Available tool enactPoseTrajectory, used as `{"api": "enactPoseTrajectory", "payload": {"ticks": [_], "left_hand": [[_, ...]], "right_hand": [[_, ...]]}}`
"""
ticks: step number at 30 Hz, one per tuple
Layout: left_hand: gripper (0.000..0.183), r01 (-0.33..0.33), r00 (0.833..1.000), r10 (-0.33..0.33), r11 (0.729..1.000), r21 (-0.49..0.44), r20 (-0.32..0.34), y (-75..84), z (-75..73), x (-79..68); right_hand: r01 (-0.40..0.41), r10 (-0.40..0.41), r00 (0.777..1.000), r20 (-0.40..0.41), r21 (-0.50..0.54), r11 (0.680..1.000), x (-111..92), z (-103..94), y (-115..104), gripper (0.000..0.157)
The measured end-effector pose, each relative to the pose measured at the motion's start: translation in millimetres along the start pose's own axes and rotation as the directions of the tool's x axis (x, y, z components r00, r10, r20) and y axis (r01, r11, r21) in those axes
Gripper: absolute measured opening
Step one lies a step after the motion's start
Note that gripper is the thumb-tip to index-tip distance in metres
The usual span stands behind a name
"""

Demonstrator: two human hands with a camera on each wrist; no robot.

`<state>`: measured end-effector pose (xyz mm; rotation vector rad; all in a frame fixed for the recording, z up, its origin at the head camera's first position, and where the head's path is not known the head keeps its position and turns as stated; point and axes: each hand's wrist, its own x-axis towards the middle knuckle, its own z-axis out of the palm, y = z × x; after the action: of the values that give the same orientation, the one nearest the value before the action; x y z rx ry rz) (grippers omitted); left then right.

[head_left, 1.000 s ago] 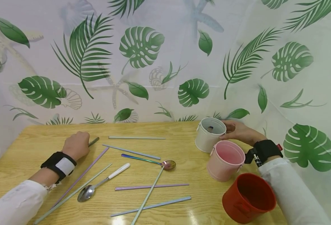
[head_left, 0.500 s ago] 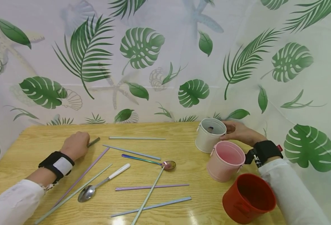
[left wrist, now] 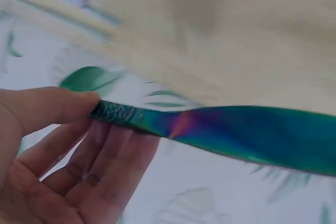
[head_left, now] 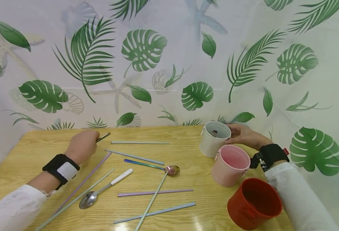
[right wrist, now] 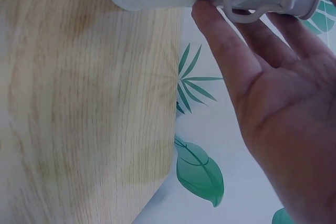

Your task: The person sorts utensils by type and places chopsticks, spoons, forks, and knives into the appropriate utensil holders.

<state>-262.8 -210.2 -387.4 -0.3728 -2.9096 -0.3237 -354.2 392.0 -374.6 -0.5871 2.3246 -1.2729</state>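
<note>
My left hand (head_left: 83,146) is above the table's left side. In the left wrist view, its thumb and fingers pinch the narrow, textured part of a rainbow-coloured metal table knife (left wrist: 247,132). Only a short dark end shows past the fist in the head view. At the back right, my right hand (head_left: 244,136) holds the side of a white metal bucket (head_left: 212,145), thumb near the front and fingers behind. Its fingers (right wrist: 226,45) touch the bucket wall beside the wire handle in the right wrist view. A small dark tip (head_left: 214,133) shows inside that bucket.
A pink bucket (head_left: 230,170) and a red bucket (head_left: 253,205) stand in front of the white one. A white-handled spoon (head_left: 109,186), a rainbow spoon (head_left: 172,170) and several pastel chopsticks, one purple (head_left: 155,192), lie across the wooden table (head_left: 210,199). A leaf-print cloth (head_left: 169,64) hangs behind.
My left hand has moved slightly right and up with the knife, whose end now shows farther past the fist. The right hand and white bucket stay in place.
</note>
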Motion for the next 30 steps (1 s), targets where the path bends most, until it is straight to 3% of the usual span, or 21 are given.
{"api": "enactPoseTrajectory", "payload": {"ticks": [3, 8, 11, 13, 18, 20, 25, 30], "left_hand": [[0.011, -0.062, 0.996, 0.063, 0.998, 0.012, -0.07, 19.4, -6.0, 3.6], [0.009, -0.169, 0.97, 0.166, 0.986, 0.001, -0.178, 54.5, -15.0, 14.0], [0.008, -0.226, 0.945, 0.211, 0.974, -0.031, -0.251, 77.1, -20.1, 21.3], [0.008, -0.277, 0.918, 0.247, 0.959, -0.058, -0.312, 92.7, -24.0, 26.2], [0.011, -0.419, 0.827, 0.328, 0.901, -0.111, -0.458, 129.4, -33.6, 40.0], [0.01, -0.46, 0.799, 0.339, 0.876, -0.143, -0.496, 142.3, -36.6, 46.0], [0.011, -0.54, 0.762, 0.345, 0.806, -0.243, -0.548, 170.2, -42.0, 62.3], [0.014, -0.598, 0.742, 0.352, 0.732, -0.326, -0.57, 191.0, -41.4, 79.4]], "right_hand": [[0.01, -0.01, 1.0, 0.004, 0.007, 1.0, -1, -0.3, 0, 0.072], [0.023, -0.023, 1.0, 0.0, 0.005, 1.0, -2, 0.0, -1, 0.072], [0.015, -0.015, 1.0, -0.002, 0.0, 1.0, -2, 0.6, -1, 0.072], [0.01, -0.01, 1.0, -0.005, 0.004, 1.0, -2, 1.0, -1, 0.072], [-0.002, 0.002, 1.0, -0.012, 0.006, 1.0, -3, 0.7, 0, 0.073], [-0.004, 0.004, 1.0, -0.01, 0.006, 1.0, -3, 0.2, 0, 0.073], [0.002, -0.001, 1.0, -0.003, 0.016, 1.0, -2, -0.8, 1, 0.073], [-0.005, 0.005, 1.0, 0.002, 0.018, 1.0, -2, -1.1, 1, 0.074]]}}
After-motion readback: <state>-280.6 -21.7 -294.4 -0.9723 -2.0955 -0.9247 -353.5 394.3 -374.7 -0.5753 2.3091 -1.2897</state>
